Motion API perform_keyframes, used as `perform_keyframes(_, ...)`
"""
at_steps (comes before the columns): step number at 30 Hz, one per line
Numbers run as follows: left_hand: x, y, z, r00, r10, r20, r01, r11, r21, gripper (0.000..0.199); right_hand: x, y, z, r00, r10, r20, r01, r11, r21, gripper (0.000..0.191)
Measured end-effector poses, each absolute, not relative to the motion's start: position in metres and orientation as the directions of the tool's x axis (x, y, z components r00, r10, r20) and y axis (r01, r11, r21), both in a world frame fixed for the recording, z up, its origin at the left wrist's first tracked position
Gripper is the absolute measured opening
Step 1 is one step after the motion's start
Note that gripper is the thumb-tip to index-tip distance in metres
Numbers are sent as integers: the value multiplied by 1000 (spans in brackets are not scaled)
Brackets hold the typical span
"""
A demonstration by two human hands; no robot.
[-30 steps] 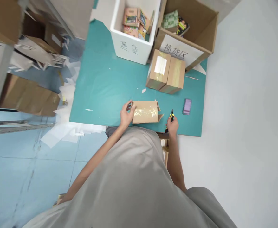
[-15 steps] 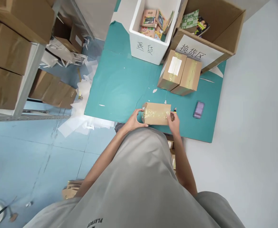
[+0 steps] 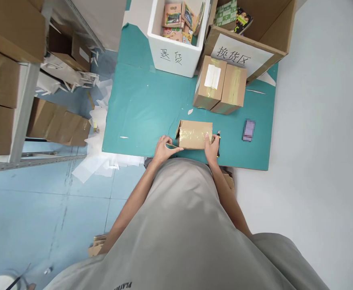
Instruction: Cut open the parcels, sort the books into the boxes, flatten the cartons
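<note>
A small cardboard box (image 3: 195, 135) with shiny tape across its top lies near the front edge of the green table (image 3: 134, 117). My left hand (image 3: 163, 150) pinches a flap folded out from the box's left end. Another flap at that end stands tilted outward; the inside is hidden from me. On the right end, my right hand (image 3: 211, 148) grips the box with the thumb on top. A utility knife (image 3: 219, 139), black with some yellow, lies just beyond the right fingers.
A white foam bin (image 3: 176, 60) with several small printed packs stands at the back. Beside it is a large open carton (image 3: 261, 60) with two taped boxes (image 3: 220, 86) before it. A blurred-out phone-like object (image 3: 249, 130) lies on the right. Shelving (image 3: 25, 112) with cartons stands left.
The left-end flap has swung out and is now in my left hand's pinch; earlier that hand was around the closed-looking end. More of the knife shows. The view has shifted slightly.
</note>
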State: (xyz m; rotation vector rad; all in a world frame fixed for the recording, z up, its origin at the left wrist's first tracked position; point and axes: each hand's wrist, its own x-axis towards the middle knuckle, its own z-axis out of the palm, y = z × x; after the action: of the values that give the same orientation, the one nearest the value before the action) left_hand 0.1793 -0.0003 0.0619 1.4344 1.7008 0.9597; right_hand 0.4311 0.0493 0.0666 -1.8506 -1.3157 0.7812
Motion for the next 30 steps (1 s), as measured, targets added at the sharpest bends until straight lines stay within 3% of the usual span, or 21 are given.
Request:
perform_keyframes(4, 178, -2, 65, -269, 963, 8, 433, 113, 894, 49, 422, 48, 72, 365, 923, -120, 491, -301, -817, 48)
perform_keyframes(7, 170, 2, 78, -278, 959, -56, 340, 153, 928, 38, 421, 49, 75, 370, 911, -183, 470, -354, -809, 49)
perform_keyframes(9, 162, 9, 88, -185, 966, -180, 267, 225, 937, 36, 421, 51, 77, 379, 902, -207, 466, -379, -799, 50)
perform_keyframes(12, 156, 24, 98, 67, 939, -337, 263, 309, 914, 49, 421, 52, 79, 403, 889, -216, 468, -403, -786, 51)
perform_keyframes(16, 164, 43, 100, 209, 894, -397, 229, 350, 908, 76, 421, 50, 80, 384, 887, -257, 482, -430, -763, 55)
perform_keyframes(20, 178, 52, 96, 163, 851, -499, 7, 505, 863, 73, 427, 49, 78, 297, 898, -325, 407, -427, -808, 68)
perform_keyframes(24, 186, 52, 92, 152, 764, -627, -108, 643, 758, 75, 436, 50, 75, 288, 861, -420, 276, -494, -824, 102)
perform_keyframes(27, 189, 49, 90, 53, 757, -651, -237, 643, 728, 80, 437, 45, 73, 314, 839, -445, 102, -496, -862, 120)
perform_keyframes(30, 188, 47, 90, -65, 774, -630, -254, 598, 760, 79, 434, 38, 71, 355, 829, -432, -2, -461, -887, 119)
